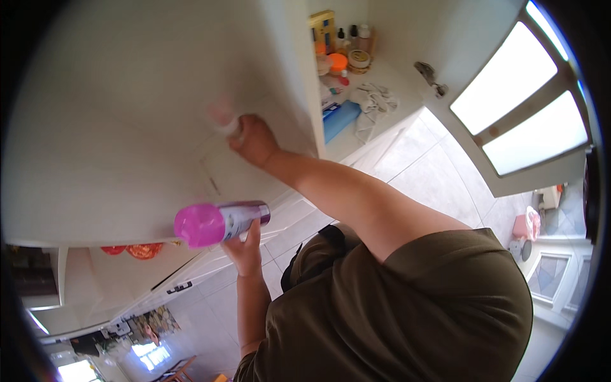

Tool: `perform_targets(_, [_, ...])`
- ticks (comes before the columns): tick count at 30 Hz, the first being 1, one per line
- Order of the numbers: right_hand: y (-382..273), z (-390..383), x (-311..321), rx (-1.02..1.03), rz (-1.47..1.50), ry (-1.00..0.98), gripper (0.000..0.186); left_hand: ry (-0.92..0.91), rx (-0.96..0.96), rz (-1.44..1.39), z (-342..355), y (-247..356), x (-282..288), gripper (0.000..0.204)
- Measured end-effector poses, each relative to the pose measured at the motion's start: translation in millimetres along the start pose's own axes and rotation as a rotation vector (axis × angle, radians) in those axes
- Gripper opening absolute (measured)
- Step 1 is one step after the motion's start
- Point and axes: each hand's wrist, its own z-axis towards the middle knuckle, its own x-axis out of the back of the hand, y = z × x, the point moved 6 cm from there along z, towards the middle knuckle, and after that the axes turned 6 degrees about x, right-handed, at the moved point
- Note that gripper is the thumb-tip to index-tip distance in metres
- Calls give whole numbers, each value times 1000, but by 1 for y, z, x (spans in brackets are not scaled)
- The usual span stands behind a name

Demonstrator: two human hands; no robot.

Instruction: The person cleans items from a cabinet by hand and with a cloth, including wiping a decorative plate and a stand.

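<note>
My left hand (244, 251) is wrapped round a spray can (238, 216) with a large pink cap and a white and purple body. The can lies tilted nearly sideways, its cap toward the left. Farther off, my right hand (254, 139) reaches over a pale cabinet surface (146, 127). Its fingers are closed round a small white and pink item (224, 118), too blurred to name exactly. A rectangular outline shows faintly on the pale surface between the two hands.
Right of a white divider, a cabinet compartment holds dropper bottles (354, 37), jars (359, 60), a blue packet (342, 120) and a crumpled white cloth (374, 102). An open cabinet door (455, 83) with glass panes stands right. Red ornaments (144, 251) sit lower left.
</note>
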Motion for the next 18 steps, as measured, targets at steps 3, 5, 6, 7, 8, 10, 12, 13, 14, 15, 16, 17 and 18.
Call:
perform_targets(3, [-29,-31,26,130,152,-130,39,29,-37,-15,-22,8,7,51])
perform_targets(5, [-42,-53,62,138,257,-210,47,30,-32,-35,-38,8,9,65])
perform_targets(6, [-45,-66,81,161,303,-206,50,-3,-43,-40,-43,17,5,66])
perform_targets(7, [-58,-78,109,208,281,-197,49,-25,-51,-44,-48,24,4,67])
perform_targets(8, [-68,-89,140,259,260,-189,49,-33,-62,-52,-53,28,2,68])
perform_targets(10, [-62,-108,192,389,259,-223,59,-63,-89,-68,-56,36,-7,69])
perform_targets(12, [-34,-114,232,255,318,-287,59,-109,-143,-22,-54,45,-19,70])
perform_targets(13, [-27,-116,258,385,77,-164,59,-131,-177,-4,-54,48,-25,71])
perform_targets(14, [-21,-107,282,365,50,-73,56,-164,-227,22,-54,55,-32,72])
perform_targets(15, [-15,-94,307,331,-131,60,53,-194,-275,49,-53,62,-40,73])
perform_targets(16, [18,-92,327,208,-245,182,49,-231,-327,76,-53,70,-49,74])
perform_targets(17, [52,-86,345,50,-217,292,48,-252,-385,127,-54,76,-58,76])
perform_targets(18, [54,-65,359,-24,-178,372,48,-267,-440,178,-56,81,-65,77])
